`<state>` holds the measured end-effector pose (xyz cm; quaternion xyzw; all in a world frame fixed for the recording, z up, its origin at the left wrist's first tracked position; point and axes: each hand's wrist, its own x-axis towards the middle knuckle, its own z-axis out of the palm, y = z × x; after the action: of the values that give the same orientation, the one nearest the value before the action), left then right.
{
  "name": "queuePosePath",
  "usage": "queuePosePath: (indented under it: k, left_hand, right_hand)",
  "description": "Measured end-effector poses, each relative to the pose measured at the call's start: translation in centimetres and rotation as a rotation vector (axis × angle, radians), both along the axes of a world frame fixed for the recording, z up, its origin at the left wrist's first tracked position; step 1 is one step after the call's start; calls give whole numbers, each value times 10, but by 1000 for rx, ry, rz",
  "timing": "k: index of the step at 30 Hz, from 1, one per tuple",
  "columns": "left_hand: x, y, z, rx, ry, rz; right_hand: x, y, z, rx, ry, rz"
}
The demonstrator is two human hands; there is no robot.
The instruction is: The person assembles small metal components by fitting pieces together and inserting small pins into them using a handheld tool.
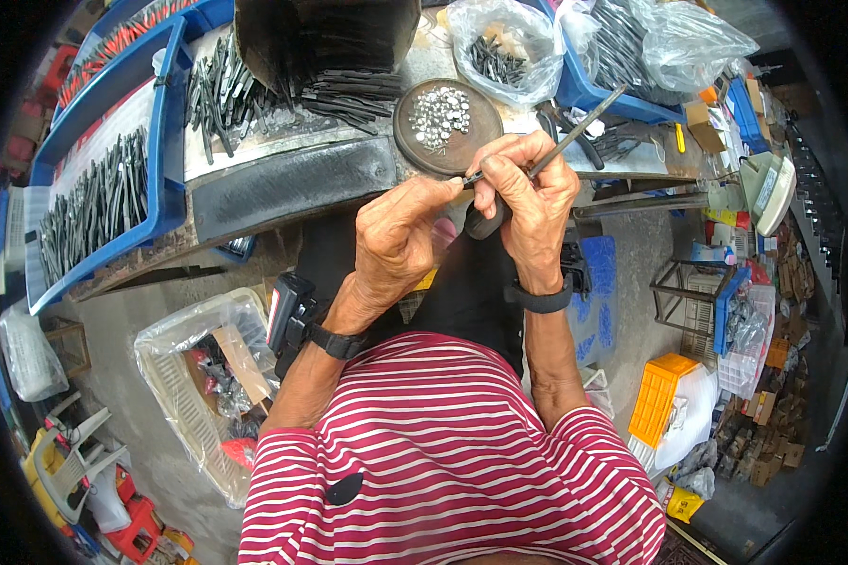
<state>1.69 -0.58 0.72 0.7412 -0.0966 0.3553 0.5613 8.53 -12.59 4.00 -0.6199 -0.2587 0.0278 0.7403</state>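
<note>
Workbench (429, 64) — hands (400, 235) (537, 193), rod (579, 130) — printed bag (684, 504)

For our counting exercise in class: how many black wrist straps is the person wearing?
2: one strap is around the left wrist, the other strap around the right wrist. Both show plainly on bare skin.

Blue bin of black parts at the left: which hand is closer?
Left. The left hand is right of the blue bin; the right hand is farther right.

The held tool (582, 129) looks dull metal, the crumpled bag (693, 45) glossy plastic.
</note>
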Motion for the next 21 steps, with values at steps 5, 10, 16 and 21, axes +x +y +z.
queuePosePath:
  k: [5, 10, 16, 21]
  left_hand:
    - [0, -1, -1, -6, -5, 9]
    - [-5, -3, 4, -87, 145, -21]
    - [-1, 0, -1, -293, 302, -84]
    - [1, 6, -4, -564, 377, -230]
  right_hand:
    - [-5, 1, -2, 79, 32, 25]
    - [-6, 2, -4, 56, 40, 10]
    - [-7, 11, 3, -23, 53, -74]
    - [-5, 18, 11, -169, 119, -87]
